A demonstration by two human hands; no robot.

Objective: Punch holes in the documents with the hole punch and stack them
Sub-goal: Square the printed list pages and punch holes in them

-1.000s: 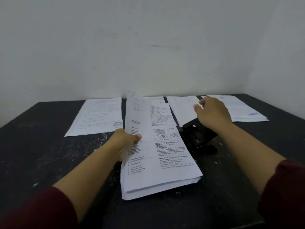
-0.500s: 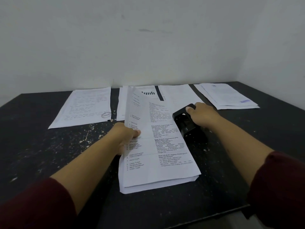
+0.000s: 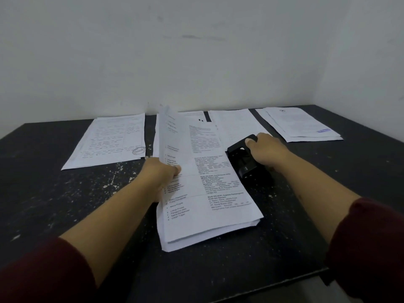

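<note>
A thick printed document [image 3: 205, 197] lies in the middle of the black table [image 3: 54, 193]. My left hand [image 3: 160, 171] grips its left edge, which curls upward. The black hole punch [image 3: 244, 160] sits against the document's right edge. My right hand [image 3: 265, 149] rests on the punch's far end, fingers wrapped over its handle. Other documents lie along the back: one with a round stamp [image 3: 109, 141] at left, one [image 3: 234, 123] behind the punch, and a small pile [image 3: 301, 125] at the right.
A white wall stands right behind the table, with a corner at the right. Pale specks dot the table's left half. The table's front edge runs low across the view, near my dark red sleeves [image 3: 367, 248].
My right hand came down from above the punch onto its handle and pressed it flat against the document's right edge. My left hand kept its grip. The view tilted down a little.
</note>
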